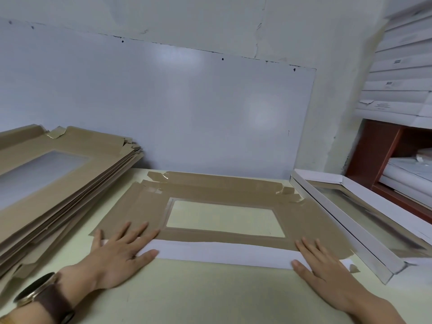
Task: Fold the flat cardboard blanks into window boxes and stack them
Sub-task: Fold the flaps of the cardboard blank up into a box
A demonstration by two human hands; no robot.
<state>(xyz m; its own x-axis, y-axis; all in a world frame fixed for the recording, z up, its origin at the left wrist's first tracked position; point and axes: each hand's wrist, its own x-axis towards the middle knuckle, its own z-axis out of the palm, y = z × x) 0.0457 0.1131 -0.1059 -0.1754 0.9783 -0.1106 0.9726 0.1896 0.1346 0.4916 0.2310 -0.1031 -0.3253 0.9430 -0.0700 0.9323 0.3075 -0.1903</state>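
A flat brown cardboard blank [210,190] with a clear rectangular window lies on the pale table [210,293] in front of me. Its near flap [222,252] is folded over and shows its white side. My left hand [121,251] presses flat on the left end of that flap, fingers spread. On the flap's right end my right hand [320,263] presses down the same way. A stack of flat brown blanks [58,183] lies at the left. One folded white window box [364,220] sits at the right.
A white board [163,108] leans on the wall behind the table. At the far right a red-brown shelf [378,150] holds white packs, with more white boxes [402,66] piled above it. My left wrist wears a watch [39,293].
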